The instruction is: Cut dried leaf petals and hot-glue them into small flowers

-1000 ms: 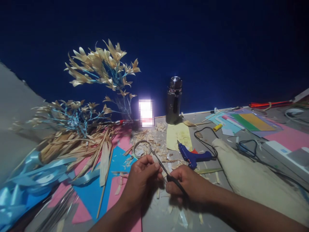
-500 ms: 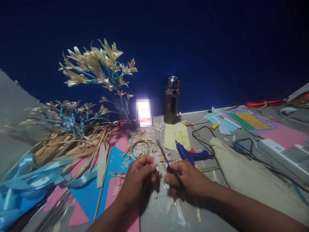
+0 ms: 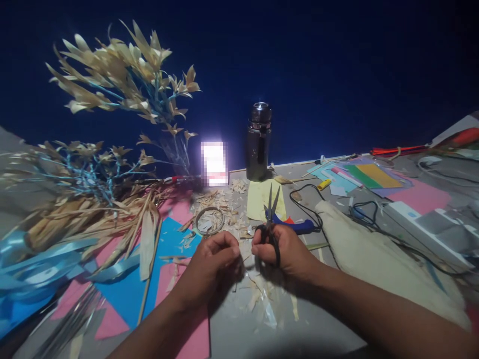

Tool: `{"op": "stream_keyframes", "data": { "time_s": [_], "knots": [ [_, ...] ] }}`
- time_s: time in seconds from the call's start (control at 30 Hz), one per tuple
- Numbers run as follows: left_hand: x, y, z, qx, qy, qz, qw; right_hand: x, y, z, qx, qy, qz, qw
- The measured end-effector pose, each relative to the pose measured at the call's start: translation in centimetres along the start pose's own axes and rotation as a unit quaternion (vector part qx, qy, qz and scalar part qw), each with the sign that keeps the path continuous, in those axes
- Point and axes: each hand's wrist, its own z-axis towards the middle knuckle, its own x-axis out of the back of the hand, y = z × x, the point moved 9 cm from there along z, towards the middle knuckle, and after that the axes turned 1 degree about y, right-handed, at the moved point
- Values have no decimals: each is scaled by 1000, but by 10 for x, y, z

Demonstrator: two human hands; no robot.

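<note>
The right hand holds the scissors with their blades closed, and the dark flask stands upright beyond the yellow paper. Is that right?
Not quite: the blades are open, their tips spread apart, as the head view shows. The right hand does hold the scissors, and the dark flask stands upright beyond the yellow paper.

Dim scene; a pixelated white rectangle [image 3: 214, 163] glares left of centre, its purple halo fading into dark blue backdrop [image 3: 318, 75]. Shadow pools beneath the left hand [image 3: 215, 260]; lower-left ribbon [image 3: 48, 257] looks soft.
</note>
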Motion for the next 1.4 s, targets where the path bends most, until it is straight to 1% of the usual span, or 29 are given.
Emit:
{"op": "stream_keyframes", "data": {
  "time_s": [0.03, 0.1, 0.2, 0.23, 0.3, 0.57, 0.8, 0.9, 1.07, 1.27, 1.4],
  "knots": [
    [1, 3, 0, 0, 7, -20, 1000, -2, 1, 0, -11, -19, -9, 1000],
    [3, 9, -1, 2, 20, -57, 998, -11, 6, -3, -45, -92, -59, 993],
    [4, 15, -3, 8, 25, -93, 995, -25, 13, -15, -96, -224, -151, 958],
    [5, 16, -4, 9, 26, -98, 995, -28, 15, -19, -106, -253, -168, 947],
    [5, 18, -4, 10, 26, -98, 995, -30, 15, -23, -112, -283, -178, 936],
    [1, 22, -5, -10, 9, -76, 997, -26, 15, -21, -83, -296, -203, 930],
    [2, 20, -6, 13, 1, -64, 998, -23, 20, -19, -108, -287, -204, 930],
    [2, 20, -6, 10, -1, -64, 998, -23, 22, -19, -102, -292, -207, 928],
    [2, 19, -5, 13, -5, -69, 998, -22, 24, -20, -116, -287, -203, 929],
    [3, 21, -4, 6, -7, -78, 997, -16, 26, -19, -141, -260, -216, 930],
    [5, 21, -4, 5, -6, -80, 997, -17, 22, -18, -124, -262, -229, 929]
  ]
}}
